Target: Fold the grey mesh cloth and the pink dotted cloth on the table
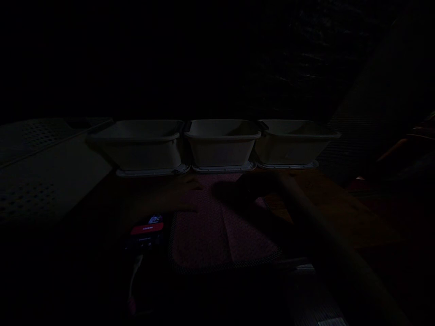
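Observation:
The view is very dark. A pinkish-red cloth [210,231] with a dark stitched border lies flat on the wooden table. My left hand [175,194] reaches in from the left over its edge, fingers apart, with nothing visible in it. From the right, my right hand [253,185] hangs at the cloth's far right part, its shadow falling on the fabric. Its fingers are lost in the dark, so I cannot make out whether it holds anything.
Three pale tubs stand in a row behind the cloth: a left tub [149,151], a middle tub [222,149] and a right tub [288,149]. A perforated basket [81,167] is at far left. A lit phone-like screen [147,228] with a cable [135,274] lies near my left hand.

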A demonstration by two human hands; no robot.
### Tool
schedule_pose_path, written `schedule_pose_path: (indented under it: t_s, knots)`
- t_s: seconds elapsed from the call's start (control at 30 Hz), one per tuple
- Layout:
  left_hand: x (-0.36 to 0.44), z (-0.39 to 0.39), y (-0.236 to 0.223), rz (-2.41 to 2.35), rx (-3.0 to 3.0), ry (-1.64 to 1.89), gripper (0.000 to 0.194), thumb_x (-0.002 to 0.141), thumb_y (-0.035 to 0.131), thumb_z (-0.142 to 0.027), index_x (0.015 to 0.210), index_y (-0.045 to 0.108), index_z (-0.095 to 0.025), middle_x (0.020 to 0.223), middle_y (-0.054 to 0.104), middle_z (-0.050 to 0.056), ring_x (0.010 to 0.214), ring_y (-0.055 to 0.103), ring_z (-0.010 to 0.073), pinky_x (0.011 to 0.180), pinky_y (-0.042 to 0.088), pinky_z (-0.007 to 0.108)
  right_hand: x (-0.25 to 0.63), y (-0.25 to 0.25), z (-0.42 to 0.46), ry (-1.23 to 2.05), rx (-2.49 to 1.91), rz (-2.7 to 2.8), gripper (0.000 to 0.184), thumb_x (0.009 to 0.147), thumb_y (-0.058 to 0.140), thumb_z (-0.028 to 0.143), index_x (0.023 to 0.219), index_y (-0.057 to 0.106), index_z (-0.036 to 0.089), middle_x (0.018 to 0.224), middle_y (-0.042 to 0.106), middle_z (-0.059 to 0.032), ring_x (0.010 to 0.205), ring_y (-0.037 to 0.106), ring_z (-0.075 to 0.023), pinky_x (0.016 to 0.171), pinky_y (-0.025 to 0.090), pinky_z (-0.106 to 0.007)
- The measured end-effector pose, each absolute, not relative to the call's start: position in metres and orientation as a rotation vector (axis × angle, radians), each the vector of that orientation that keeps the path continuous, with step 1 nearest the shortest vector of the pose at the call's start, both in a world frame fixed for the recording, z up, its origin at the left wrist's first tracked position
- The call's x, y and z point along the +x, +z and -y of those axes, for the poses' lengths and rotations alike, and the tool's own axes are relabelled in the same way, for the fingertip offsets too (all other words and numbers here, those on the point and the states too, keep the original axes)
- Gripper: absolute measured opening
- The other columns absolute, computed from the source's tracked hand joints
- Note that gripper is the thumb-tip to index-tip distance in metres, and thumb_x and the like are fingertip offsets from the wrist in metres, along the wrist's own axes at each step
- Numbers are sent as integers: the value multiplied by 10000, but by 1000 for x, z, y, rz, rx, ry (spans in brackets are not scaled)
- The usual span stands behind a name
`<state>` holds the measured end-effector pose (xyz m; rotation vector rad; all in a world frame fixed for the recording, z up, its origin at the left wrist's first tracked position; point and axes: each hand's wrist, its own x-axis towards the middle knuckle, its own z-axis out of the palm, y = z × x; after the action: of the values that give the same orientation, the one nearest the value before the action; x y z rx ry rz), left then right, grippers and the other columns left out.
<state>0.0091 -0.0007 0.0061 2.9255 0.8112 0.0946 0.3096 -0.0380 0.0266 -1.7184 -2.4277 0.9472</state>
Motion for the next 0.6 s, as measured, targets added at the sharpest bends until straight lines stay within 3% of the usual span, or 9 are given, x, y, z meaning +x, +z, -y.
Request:
schedule_pose_path:
  t_s: [0.07, 0.2, 0.33, 0.5, 0.6]
  knots:
    - [10, 1, 7, -812, 2920, 92, 526, 891, 664, -485, 1343, 535, -248, 1418, 490, 77, 1291, 476, 249, 1036, 408, 340, 304, 30, 38, 1034, -1647, 2547, 113, 827, 643, 118, 898, 731, 116, 810, 734, -63, 651, 618, -103, 615, 463, -200]
    - [10, 1, 7, -777, 2909, 140, 555, 889, 669, -464, 1379, 493, -270, 1463, 451, 83, 1301, 471, 265, 1018, 433, 368, 274, 32, 44, 882, -1020, 2701, 164, 813, 646, 92, 959, 710, 130, 1036, 727, -65, 892, 658, -137, 795, 486, -231]
    - [11, -1, 4, -771, 2902, 123, 462, 899, 669, -392, 1312, 548, -223, 1376, 513, 101, 1207, 539, 245, 968, 461, 343, 238, 24, 57, 1017, -854, 2635, 90, 858, 628, 136, 900, 704, 115, 978, 727, -64, 873, 672, -129, 821, 480, -225]
    - [15, 2, 9, -751, 2915, 94, 418, 909, 661, -413, 1267, 569, -217, 1301, 559, 81, 1182, 547, 226, 984, 437, 333, 233, 18, 61, 1278, -1281, 2491, 188, 901, 600, 258, 950, 713, 116, 790, 722, -52, 622, 638, -107, 618, 477, -211]
    - [14, 4, 11, -736, 2919, 114, 437, 904, 664, -436, 1279, 556, -240, 1357, 530, 72, 1231, 519, 229, 1012, 417, 338, 244, 19, 54, 1252, -1389, 2495, 170, 890, 596, 218, 863, 722, 108, 740, 718, -63, 594, 631, -105, 597, 468, -202]
